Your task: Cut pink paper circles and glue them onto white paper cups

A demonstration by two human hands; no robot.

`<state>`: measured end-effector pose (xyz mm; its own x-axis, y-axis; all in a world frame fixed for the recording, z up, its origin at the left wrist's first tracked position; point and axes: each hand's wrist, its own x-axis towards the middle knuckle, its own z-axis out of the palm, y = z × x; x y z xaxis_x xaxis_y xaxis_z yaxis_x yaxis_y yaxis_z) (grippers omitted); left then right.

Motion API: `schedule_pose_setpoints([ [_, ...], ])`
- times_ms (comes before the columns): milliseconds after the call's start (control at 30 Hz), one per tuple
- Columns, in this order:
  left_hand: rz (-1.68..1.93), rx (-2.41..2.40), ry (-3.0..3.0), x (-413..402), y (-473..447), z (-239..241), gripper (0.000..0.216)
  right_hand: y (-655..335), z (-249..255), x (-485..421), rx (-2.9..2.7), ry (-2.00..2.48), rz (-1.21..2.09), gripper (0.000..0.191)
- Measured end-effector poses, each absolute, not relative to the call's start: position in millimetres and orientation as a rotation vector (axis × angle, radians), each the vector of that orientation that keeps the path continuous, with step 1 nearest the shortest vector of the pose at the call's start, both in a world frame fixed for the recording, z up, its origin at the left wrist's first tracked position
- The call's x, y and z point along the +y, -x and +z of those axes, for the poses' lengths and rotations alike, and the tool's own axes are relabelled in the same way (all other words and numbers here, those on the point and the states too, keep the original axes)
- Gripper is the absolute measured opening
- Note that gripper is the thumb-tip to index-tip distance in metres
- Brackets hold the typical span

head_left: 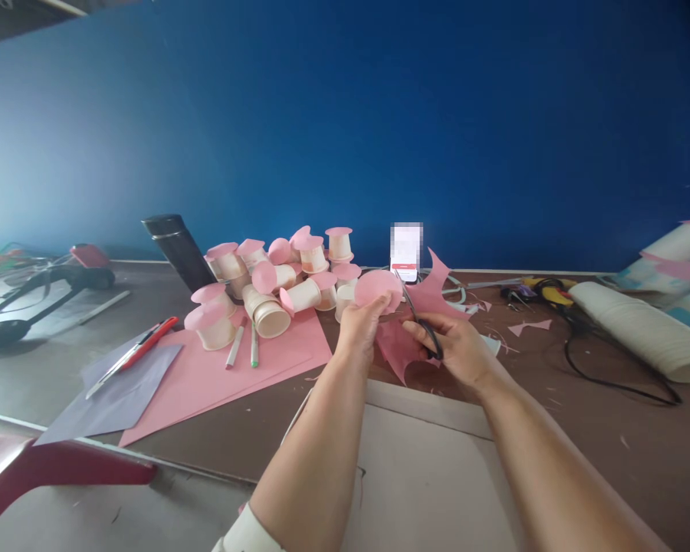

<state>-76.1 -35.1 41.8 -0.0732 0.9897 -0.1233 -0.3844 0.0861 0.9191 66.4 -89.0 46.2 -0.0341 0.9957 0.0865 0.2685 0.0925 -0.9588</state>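
Note:
My left hand (pixel 366 322) pinches a round pink paper disc (pixel 378 289) above the table. In my right hand (pixel 451 345) is a pair of black-handled scissors (pixel 429 330), its blades pointing up and left at the disc's right edge. Behind and below the scissors lie curved pink paper offcuts (pixel 435 287), one reaching up near my right fingers. To the left of my left hand stands a cluster of paper cups (pixel 303 295) with pink discs on their ends, some upright and some on their sides.
A phone (pixel 406 249) leans at the back. Pink sheets (pixel 287 353), markers (pixel 254 345), a red utility knife (pixel 138 349) and a grey sheet (pixel 132 399) lie left. A black flask (pixel 178 249) tilts behind. Right are stacked paper cups (pixel 638 330) and a black cable (pixel 598 379).

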Motion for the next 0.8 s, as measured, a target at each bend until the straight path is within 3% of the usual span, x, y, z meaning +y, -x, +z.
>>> schedule_pose_setpoints([
  [167, 1.353, 1.027, -0.803, -33.8, 76.6, 40.5, 0.044, -69.8, 42.3, -88.0, -1.503, 1.301, 1.009, 0.042],
  [800, 1.375, 1.060, -0.779, -33.9, 75.8, 40.9, 0.029, -69.6, 42.3, -88.3, -1.502, 1.292, 1.014, 0.044],
])
